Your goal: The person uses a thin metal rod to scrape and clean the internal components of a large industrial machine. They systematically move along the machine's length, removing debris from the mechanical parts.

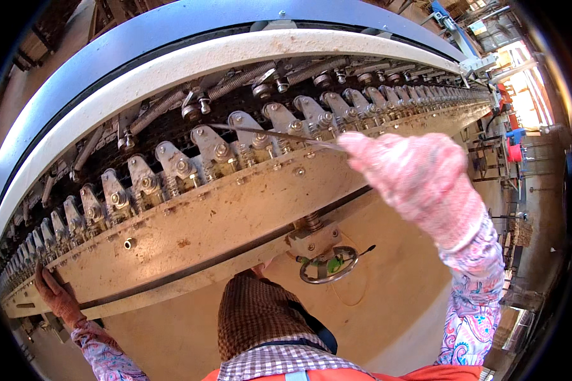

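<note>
Right hand: your gloved right hand (pixel 419 178) grips a thin metal rod (pixel 270 134), reaching the clips (pixel 217 151).
Left hand: your left hand (pixel 56 293) rests flat, released, on the machine rail (pixel 190 222), far left.

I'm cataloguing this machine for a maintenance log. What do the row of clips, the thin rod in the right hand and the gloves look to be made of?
Clips: bare grey metal, likely steel, dull sheen, with bolts and coil springs.
Thin rod: a slim, stiff, grey sliver held by the right hand, probably metal wire.
Gloves: knitted fabric, pinkish on the right, darker and soiled on the left hand, which rests on the machine's tan painted rail.
</note>
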The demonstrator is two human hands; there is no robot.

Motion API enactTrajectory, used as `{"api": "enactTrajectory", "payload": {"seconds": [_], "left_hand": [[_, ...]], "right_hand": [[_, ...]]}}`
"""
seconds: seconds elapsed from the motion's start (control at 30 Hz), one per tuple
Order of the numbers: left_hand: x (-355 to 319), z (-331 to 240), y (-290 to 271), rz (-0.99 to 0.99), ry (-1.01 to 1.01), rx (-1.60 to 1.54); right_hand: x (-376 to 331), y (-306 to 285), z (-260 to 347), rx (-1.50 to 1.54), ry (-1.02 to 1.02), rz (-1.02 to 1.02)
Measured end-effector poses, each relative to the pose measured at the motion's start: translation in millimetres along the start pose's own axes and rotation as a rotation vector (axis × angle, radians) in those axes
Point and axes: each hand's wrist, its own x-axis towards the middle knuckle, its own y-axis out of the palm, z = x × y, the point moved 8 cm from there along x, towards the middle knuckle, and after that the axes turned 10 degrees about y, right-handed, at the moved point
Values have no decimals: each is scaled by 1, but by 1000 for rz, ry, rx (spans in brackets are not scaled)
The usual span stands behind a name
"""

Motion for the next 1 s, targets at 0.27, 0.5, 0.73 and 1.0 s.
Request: {"api": "enactTrajectory", "payload": {"seconds": [0.27, 0.5, 0.73, 1.0], "left_hand": [[6, -14, 18, -26, -97, -76], [1, -6, 4, -58, -103, -32], [-1, -19, 8, -50, -122, 4], [1, -12, 15, 14, -149, 150]], "right_hand": [[12, 13, -31, -119, 127, 36], [26, -1, -11, -270, 28, 95], [27, 8, -32, -143, 48, 146], [50, 16, -39, -166, -14, 157]]}}
